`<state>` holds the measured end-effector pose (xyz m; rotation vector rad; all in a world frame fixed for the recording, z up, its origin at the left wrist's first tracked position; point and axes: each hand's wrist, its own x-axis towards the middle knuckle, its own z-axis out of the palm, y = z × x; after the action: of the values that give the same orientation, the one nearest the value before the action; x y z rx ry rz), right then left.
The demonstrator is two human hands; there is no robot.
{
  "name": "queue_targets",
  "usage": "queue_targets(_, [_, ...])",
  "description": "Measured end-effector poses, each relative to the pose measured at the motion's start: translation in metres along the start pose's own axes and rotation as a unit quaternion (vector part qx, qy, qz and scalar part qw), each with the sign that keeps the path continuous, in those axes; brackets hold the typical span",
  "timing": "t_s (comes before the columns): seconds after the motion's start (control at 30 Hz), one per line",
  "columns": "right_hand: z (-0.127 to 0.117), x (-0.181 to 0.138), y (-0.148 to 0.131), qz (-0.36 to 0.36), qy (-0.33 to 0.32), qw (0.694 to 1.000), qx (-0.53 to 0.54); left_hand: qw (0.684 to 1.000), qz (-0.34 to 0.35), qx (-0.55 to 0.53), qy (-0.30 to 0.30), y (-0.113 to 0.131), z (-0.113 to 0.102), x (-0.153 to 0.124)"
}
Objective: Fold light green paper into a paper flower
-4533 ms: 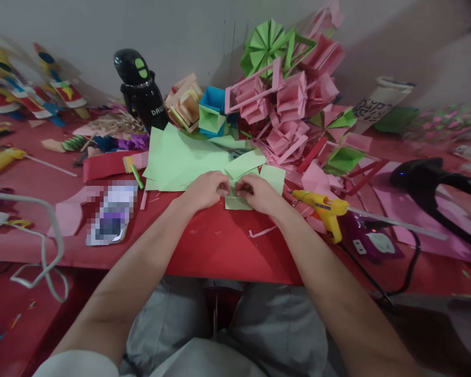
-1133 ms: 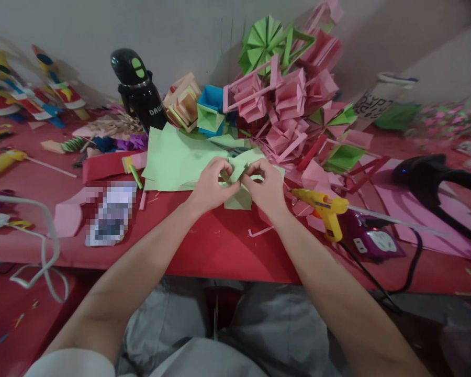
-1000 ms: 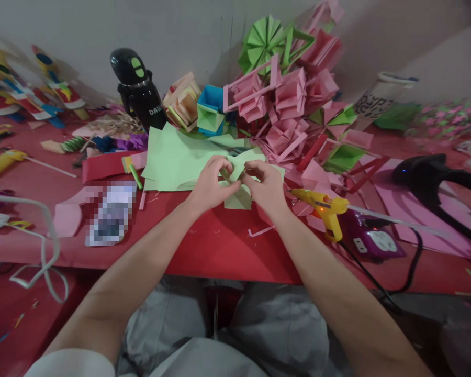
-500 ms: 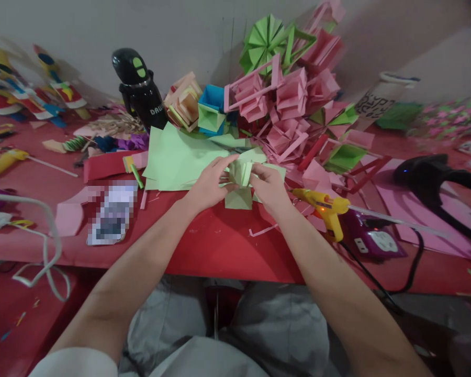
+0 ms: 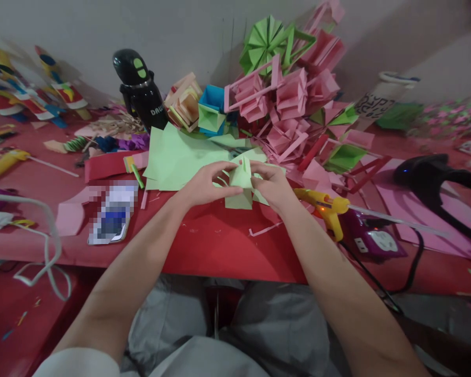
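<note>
Between my hands is a small folded piece of light green paper (image 5: pixel 240 176), held just above the table. My left hand (image 5: pixel 209 183) grips its left side, with the thumb along the lower front and the fingers behind. At its right side, the fingertips of my right hand (image 5: pixel 270 180) pinch the paper. A flat green square of paper (image 5: pixel 238 201) lies right beneath it. Larger light green sheets (image 5: pixel 176 162) are stacked behind my left hand, and scissors (image 5: pixel 237 150) rest on them, partly hidden.
Right of my hands a yellow glue gun (image 5: pixel 325 204) lies by a purple power box (image 5: pixel 371 235) with a black cord. Pink and green paper lanterns (image 5: pixel 290 94) pile up at the back. A phone (image 5: pixel 113 214) lies left, a black bottle (image 5: pixel 141 91) behind it.
The folded green paper has turned in my hands, so a smooth face now shows in front. My left thumb has shifted right across its lower part.
</note>
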<state>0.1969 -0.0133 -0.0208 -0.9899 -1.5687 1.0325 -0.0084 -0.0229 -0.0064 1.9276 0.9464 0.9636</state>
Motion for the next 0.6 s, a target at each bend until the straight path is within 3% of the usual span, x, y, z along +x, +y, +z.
queue_targets(0.1, [-0.002, 0.0, 0.0, -0.055, -0.004, 0.998, -0.025, 0.994, -0.065, -0.074, -0.04, 0.005, -0.003, 0.001])
queue_targets(0.23, [-0.003, -0.003, -0.005, -0.11, -0.026, 0.99, -0.089, 0.981, -0.116, -0.146, -0.05, 0.008, -0.003, 0.003])
queue_targets(0.47, [-0.002, -0.007, -0.015, -0.131, -0.095, 0.982, -0.1, 0.966, -0.135, -0.219, -0.039, 0.005, 0.001, 0.004])
queue_targets(0.6, [-0.003, -0.008, -0.018, -0.125, -0.101, 0.983, -0.091, 0.954, -0.151, -0.259, -0.026, 0.005, 0.002, 0.004])
